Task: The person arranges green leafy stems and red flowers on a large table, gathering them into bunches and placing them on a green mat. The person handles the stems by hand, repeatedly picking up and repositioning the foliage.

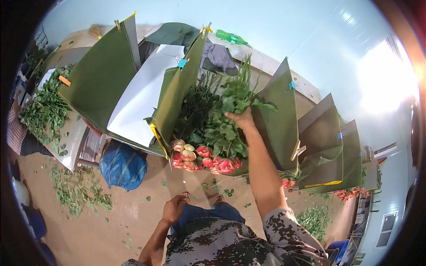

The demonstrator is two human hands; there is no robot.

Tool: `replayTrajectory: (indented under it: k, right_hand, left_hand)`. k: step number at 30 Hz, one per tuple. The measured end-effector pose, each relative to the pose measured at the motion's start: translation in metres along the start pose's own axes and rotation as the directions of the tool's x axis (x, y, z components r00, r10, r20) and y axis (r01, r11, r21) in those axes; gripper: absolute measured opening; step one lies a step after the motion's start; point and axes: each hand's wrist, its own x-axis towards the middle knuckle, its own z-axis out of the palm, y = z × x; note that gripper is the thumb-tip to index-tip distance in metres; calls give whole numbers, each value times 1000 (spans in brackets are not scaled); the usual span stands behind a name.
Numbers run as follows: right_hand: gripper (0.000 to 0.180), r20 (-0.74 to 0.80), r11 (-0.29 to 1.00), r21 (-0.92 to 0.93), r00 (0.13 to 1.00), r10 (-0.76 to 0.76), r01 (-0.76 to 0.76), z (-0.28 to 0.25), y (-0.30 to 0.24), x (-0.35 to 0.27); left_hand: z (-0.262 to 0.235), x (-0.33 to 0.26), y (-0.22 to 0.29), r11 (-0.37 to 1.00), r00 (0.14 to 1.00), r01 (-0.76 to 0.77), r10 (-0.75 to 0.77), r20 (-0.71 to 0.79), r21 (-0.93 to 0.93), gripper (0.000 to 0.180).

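Note:
My right hand (240, 119) reaches into a bunch of roses (220, 165) and grips them around their leafy stems. The pink-and-cream blooms point toward me, and the green stems point away to the wall. Part of the fingers is lost among the leaves. More roses (186, 155) lie just left of it, their stems in a shaded slot between two upright green panels: one on the left (181, 97), one on the right (278, 119). Down beside my thigh hangs my left hand (174, 208), its fingers curled, with nothing seen in it.
A green panel (100, 75) and a white sheet (142, 97) stand farther left. Leafy stems (46, 108) lie on a table near another person's striped sleeve (15, 131). Below is a blue sack (123, 165). Fallen leaves (80, 188) litter the floor. A green bottle (230, 37) lies behind.

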Motion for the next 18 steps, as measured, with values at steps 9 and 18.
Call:
replayTrajectory:
  k: [9, 18]
  right_hand:
    - [63, -375, 856, -178, 771, -515, 485, 28, 38, -52]
    - [36, 229, 415, 637, 354, -907, 650, -162, 128, -244]
  left_hand:
    - [20, -4, -14, 997, 997, 69, -70, 38, 43, 28]
    - [159, 15, 9, 589, 636, -747, 499, 588, 308, 36]
